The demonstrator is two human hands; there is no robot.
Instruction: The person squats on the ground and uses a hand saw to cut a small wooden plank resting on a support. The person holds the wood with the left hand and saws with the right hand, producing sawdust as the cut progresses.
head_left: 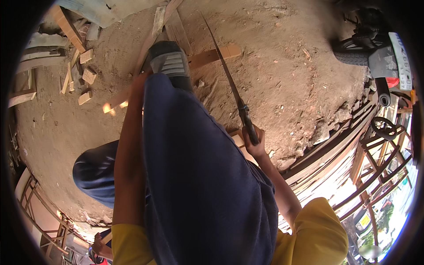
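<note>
Dark metal, long-bladed tool (239,98), likely a saw: right hand (257,145) wraps its handle. It extends ahead of that hand, long axis running away from the body and leaning left, tip pointing away. Brown plank (205,59) lies on the dirt ground (282,79), ahead and left of the right hand; its long axis slants from near left to far right, crossing the tool's line. Contact unclear. Left hand (139,81) is nearer the plank, beside the shoe (170,62); mostly hidden, grip can't tell.
</note>
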